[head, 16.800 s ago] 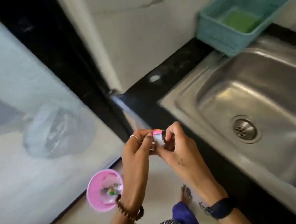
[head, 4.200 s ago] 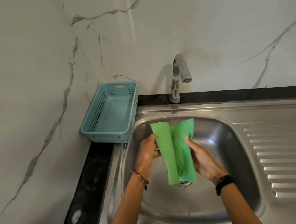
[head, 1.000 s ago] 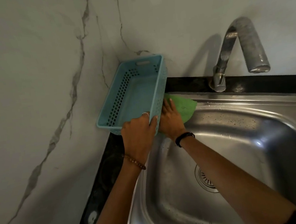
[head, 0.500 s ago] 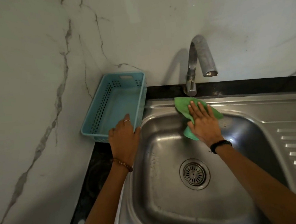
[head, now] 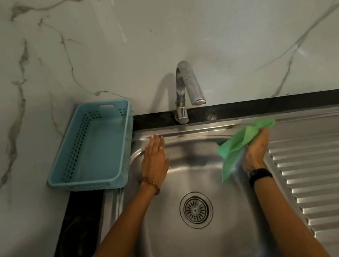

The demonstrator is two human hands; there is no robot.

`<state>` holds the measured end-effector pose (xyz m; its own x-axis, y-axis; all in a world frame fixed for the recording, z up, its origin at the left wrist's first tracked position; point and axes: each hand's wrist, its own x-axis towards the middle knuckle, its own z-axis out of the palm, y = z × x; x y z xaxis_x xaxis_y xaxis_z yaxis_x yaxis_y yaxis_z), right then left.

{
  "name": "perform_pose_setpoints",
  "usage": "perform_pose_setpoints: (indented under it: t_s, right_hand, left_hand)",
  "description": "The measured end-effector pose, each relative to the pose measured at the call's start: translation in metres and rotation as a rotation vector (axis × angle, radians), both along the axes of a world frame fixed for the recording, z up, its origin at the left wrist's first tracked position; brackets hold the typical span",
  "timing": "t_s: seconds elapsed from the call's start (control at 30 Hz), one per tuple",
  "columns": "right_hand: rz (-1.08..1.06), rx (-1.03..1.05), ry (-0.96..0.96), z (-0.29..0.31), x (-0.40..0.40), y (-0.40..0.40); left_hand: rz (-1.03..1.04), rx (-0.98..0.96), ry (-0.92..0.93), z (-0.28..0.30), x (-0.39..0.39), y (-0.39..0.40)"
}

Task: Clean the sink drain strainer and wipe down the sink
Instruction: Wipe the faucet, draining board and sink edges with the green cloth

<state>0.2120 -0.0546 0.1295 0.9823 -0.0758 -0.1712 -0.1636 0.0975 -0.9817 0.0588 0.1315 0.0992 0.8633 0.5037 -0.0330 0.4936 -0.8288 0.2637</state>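
Observation:
The steel sink [head: 197,167] fills the lower middle, with the round drain strainer [head: 196,209] seated in its bottom. My right hand [head: 255,149] grips a bunched green cloth [head: 236,144] at the sink's back right corner, and part of the cloth hangs down into the basin. My left hand [head: 155,160] lies flat with fingers together on the back left rim of the sink, next to the basket, holding nothing.
A blue perforated basket [head: 92,148] stands on the black counter at the left, against the marble wall. The curved tap [head: 187,87] rises behind the sink. A ribbed steel drainboard [head: 322,175] runs off to the right.
My right hand has swept the green cloth along the back rim from under the tap to the right corner. My left hand has left the basket and now rests on the sink rim.

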Motion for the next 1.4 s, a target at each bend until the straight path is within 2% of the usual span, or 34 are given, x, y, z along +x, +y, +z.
perform_pose_setpoints:
  t_s: [0.1, 0.13, 0.23, 0.27, 0.3, 0.37, 0.5, 0.67, 0.83, 0.9, 1.1, 1.23, 1.4]
  right_hand:
    - [0.083, 0.045, 0.014, -0.003, 0.005, 0.022]
    - [0.150, -0.075, 0.018, -0.009, 0.006, 0.031]
    - [0.404, -0.890, -0.118, -0.039, 0.002, 0.068]
    - [0.424, -1.057, -0.187, -0.049, -0.003, 0.078]
    - [0.432, -1.141, -0.249, -0.057, -0.011, 0.088]
    - [0.479, -1.182, -0.369, -0.066, -0.031, 0.107]
    - [0.734, -1.222, -0.645, -0.073, -0.075, 0.152]
    - [0.919, -1.093, -0.820, -0.076, -0.078, 0.162]
    - [1.043, -1.334, -1.043, -0.079, -0.041, 0.121]
    - [1.016, -1.390, -1.006, -0.079, -0.026, 0.097]
    - [0.784, -1.460, -0.675, -0.062, 0.015, 0.015]
    - [0.591, -1.507, -0.423, -0.051, 0.046, -0.028]
    - [0.511, -1.420, -0.258, -0.044, 0.029, -0.002]
  left_hand:
    - [0.048, 0.043, 0.094, -0.002, 0.009, 0.029]
    - [0.059, 0.057, 0.103, -0.003, 0.010, 0.036]
    - [0.073, 0.059, 0.020, -0.006, 0.014, 0.049]
    - [0.071, 0.056, -0.013, -0.007, 0.015, 0.051]
    - [0.069, 0.051, -0.043, -0.007, 0.016, 0.051]
    - [0.084, 0.034, -0.095, -0.008, 0.019, 0.054]
    - [0.116, 0.044, -0.148, -0.012, 0.022, 0.056]
    - [0.181, 0.046, -0.159, -0.007, 0.023, 0.057]
    - [0.210, -0.021, -0.067, -0.005, 0.025, 0.058]
    - [0.146, -0.045, -0.036, -0.005, 0.025, 0.061]
    - [0.133, -0.190, -0.122, -0.002, 0.020, 0.058]
    - [0.119, -0.106, -0.069, -0.003, 0.019, 0.058]
    - [0.132, 0.014, 0.016, -0.005, 0.023, 0.057]
